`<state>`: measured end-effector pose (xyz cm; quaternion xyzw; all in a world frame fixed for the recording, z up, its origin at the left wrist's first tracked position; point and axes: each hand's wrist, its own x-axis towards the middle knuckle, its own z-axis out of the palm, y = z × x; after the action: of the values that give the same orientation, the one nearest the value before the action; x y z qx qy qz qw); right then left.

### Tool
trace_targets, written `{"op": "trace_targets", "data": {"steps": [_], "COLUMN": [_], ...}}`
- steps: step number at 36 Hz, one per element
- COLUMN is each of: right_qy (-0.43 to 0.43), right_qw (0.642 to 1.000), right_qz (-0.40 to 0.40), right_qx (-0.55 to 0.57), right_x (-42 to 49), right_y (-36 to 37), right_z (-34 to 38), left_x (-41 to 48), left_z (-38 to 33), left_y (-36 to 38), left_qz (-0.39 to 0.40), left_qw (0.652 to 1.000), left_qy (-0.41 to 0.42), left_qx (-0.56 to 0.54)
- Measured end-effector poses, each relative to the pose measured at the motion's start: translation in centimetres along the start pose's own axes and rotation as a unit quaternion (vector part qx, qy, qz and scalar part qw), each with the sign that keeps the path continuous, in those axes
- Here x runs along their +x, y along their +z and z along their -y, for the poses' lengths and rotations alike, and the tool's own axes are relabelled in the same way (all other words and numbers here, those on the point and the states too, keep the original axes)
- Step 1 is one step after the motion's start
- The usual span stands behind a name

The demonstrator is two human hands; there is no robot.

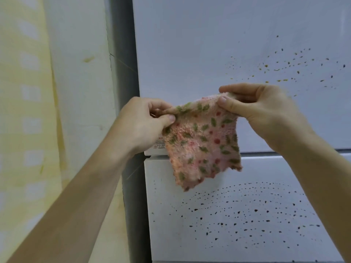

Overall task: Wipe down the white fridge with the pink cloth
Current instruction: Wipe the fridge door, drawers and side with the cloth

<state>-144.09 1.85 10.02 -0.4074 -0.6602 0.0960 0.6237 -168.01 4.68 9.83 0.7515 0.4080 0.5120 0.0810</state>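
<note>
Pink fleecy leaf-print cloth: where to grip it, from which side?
Probably its top edge, at the two upper corners, coming in from either side, as the left hand and right hand pinch the pink fleecy leaf-print cloth. It is limp and hangs free before the white fridge door, so only that held edge is spread.

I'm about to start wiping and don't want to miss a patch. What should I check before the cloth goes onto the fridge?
1. Hold on pink cloth: ok; left hand and right hand each pinch a top corner.
2. Cloth opened out: ok; it hangs spread between them.
3. Wiping grip: not ok; only the corners are pinched, no palm behind it.
4. Dirt located: ok; specks dot the fridge on its upper door and lower door.
5. Cloth damp: cannot tell.
</note>
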Motion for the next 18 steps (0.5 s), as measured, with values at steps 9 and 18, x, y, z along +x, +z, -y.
{"op": "trace_targets", "data": {"steps": [9,18], "right_qy": [-0.149,-0.266], "right_qw": [0.93,0.811], "right_qz": [-0.225,-0.221], "right_qx": [-0.247,-0.472], "right_x": [0.9,-1.7], "right_y": [1.5,9.1], "right_z": [0.4,-1.3], "left_x": [1.6,4.5], "left_z": [-0.4,0.4], "left_y": [1.6,4.2], "left_qz": [-0.154,-0.293], "left_qw": [0.981,0.941], "left_qy": [0.068,0.157], "left_qx": [0.094,0.066]}}
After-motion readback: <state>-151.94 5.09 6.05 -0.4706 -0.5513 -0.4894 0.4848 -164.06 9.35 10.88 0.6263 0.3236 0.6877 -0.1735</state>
